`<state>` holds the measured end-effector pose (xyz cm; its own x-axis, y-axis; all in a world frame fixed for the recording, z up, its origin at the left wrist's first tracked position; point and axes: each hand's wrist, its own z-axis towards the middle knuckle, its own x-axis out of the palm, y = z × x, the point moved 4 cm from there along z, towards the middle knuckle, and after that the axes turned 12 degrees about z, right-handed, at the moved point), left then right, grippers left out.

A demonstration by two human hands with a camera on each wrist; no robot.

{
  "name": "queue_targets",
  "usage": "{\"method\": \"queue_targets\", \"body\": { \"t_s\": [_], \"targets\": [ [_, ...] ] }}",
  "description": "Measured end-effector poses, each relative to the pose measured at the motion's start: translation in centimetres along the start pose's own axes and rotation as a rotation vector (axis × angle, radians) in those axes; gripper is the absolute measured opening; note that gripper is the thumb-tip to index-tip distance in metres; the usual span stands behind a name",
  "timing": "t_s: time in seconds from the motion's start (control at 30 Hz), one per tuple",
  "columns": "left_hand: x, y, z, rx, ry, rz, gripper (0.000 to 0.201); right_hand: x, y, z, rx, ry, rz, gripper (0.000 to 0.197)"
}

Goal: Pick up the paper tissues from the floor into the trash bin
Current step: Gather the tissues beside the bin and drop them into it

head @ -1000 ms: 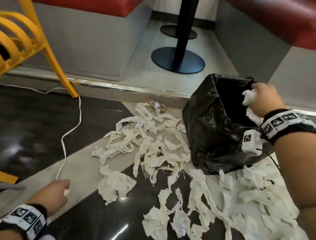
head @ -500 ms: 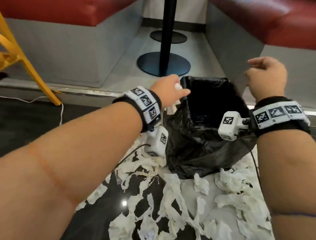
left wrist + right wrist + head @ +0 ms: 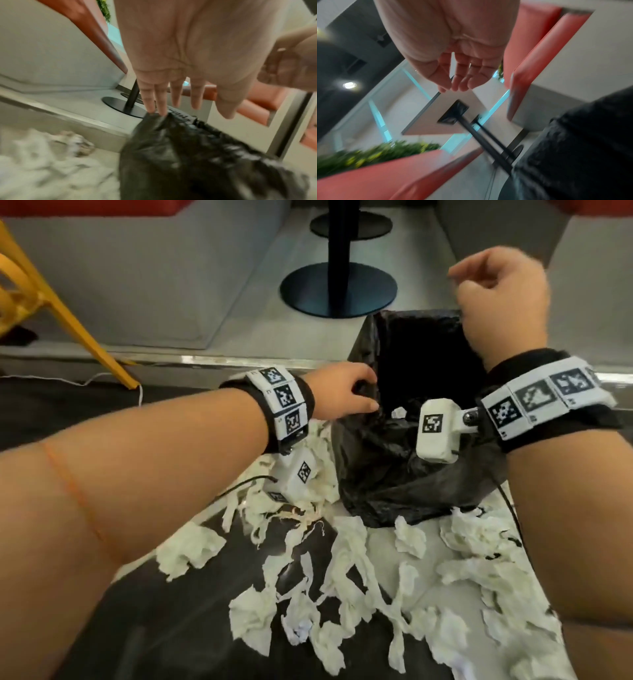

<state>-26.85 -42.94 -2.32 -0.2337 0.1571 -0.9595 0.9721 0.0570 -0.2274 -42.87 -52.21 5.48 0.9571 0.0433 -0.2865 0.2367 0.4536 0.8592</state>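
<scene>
A bin lined with a black bag [image 3: 371,347] stands open on the floor. Many crumpled white tissues [image 3: 342,577] lie in front of it and to its left. One small tissue [image 3: 399,413] shows inside the bag. My left hand [image 3: 363,395] is at the bag's left rim. In the left wrist view its fingers [image 3: 161,102] are straight, touch the bag [image 3: 188,148] and hold nothing. My right hand [image 3: 479,278] hovers above the bag's far right corner. The right wrist view shows that hand [image 3: 453,86] loosely curled and empty, with the bag [image 3: 582,148] below it.
A black table pedestal [image 3: 339,289] stands on a raised grey platform behind the bin, with a metal step edge [image 3: 205,361] in front of it. A yellow chair leg [image 3: 78,330] and a white cable [image 3: 102,378] are at the left. Red benches flank the platform.
My left arm swung from the floor at the left to the bin with a tissue and no longer holds it. My right hand let go of its tissue and rose above the bin.
</scene>
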Motion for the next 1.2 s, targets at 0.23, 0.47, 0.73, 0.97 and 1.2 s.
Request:
{"method": "queue_targets", "body": {
  "t_s": [0.23,0.47,0.73,0.97,1.2],
  "targets": [
    [6.4,15.4,-15.5,-0.172,0.566,0.505,0.033,18.3,-0.6,-15.7,-0.202,1.032,-0.235,0.021],
    [15.5,23.8,-24.6,-0.454,0.358,0.197,0.019,24.0,-6.7,-36.7,-0.234,1.863,-0.82,0.049],
    [22.2,25.0,-24.2,-0.373,0.443,0.161,0.051,25.1,-10.1,-40.7,-0.016,1.862,-0.802,0.036],
    [25.8,25.9,-23.0,-0.372,0.54,0.189,0.043,27.0,-8.3,-34.4,0.226,1.437,-0.53,0.036],
    [23.6,26.6,-23.1,-0.343,0.332,-0.012,0.021,27.7,-7.5,-29.5,0.48,0.916,-0.275,0.016]
  ]
}}
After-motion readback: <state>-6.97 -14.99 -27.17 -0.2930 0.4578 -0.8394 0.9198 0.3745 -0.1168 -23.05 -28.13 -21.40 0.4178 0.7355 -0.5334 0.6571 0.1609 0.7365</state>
